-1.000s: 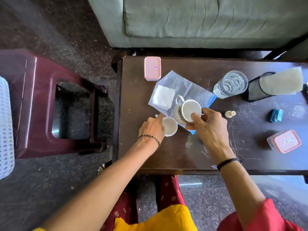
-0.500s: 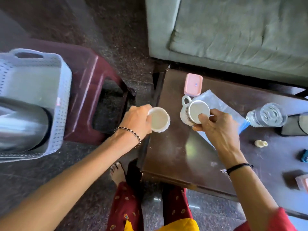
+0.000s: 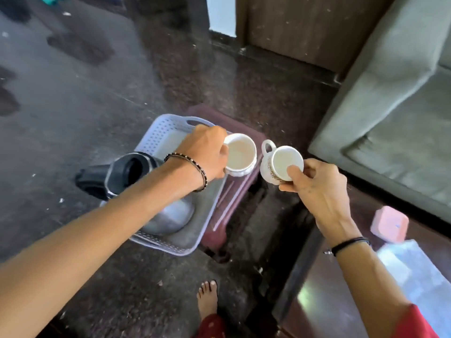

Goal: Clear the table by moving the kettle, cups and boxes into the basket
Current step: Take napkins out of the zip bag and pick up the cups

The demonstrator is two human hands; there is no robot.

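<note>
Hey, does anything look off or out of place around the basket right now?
The kettle lies on its side in the basket, its black top jutting past the rim, rather than standing upright. The plain cup in the left hand and the patterned cup in the right hand look empty; no spill shows.

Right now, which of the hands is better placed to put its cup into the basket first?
Left, probably. The left hand holds the plain white cup by the rim of the basket; the right hand holds the patterned cup farther from it.
</note>
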